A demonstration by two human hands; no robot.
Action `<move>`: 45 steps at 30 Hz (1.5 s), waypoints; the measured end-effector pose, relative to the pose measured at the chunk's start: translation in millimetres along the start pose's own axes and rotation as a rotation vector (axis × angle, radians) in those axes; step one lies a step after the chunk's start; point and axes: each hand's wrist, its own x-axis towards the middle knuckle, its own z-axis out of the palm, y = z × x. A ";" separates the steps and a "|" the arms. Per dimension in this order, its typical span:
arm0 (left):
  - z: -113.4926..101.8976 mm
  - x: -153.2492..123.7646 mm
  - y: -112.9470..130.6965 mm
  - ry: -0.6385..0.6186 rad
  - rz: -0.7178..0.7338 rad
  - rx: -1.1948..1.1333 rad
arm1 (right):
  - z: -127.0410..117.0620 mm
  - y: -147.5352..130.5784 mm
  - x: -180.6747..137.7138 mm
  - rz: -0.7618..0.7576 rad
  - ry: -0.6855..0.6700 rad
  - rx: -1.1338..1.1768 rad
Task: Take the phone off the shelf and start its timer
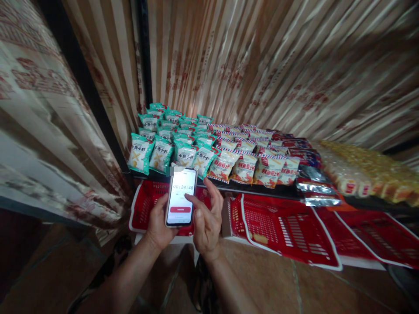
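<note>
My left hand [159,226] is wrapped round a smartphone [180,196], held upright with its lit screen facing me. The screen shows a timer reading 00:24:40 above a red bar. Over the phone's right side, my right hand [207,220] has its index finger stretched out, the tip at the screen. Whether that fingertip touches the glass I cannot tell. The right hand's other fingers are partly bent and hold nothing. Just beyond the phone stand rows of green-and-white snack bags [159,155].
Orange-and-white snack bags [242,168] continue the rows rightward, followed by silver packets [316,187] and yellow-packed snacks [369,168]. Red plastic baskets [288,226] sit below the dark shelf edge [271,190]. Striped curtains [229,56] hang behind and at the left. Tiled floor [271,283] lies underneath.
</note>
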 end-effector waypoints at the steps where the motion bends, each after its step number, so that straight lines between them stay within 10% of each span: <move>1: -0.5 0.4 -0.4 0.001 0.001 0.002 | 0.1 -0.5 -0.4 -0.005 -0.002 -0.002; 45: 3.3 37.2 19.0 0.004 -0.031 0.006 | 32.7 15.2 22.9 -0.087 -0.119 -0.139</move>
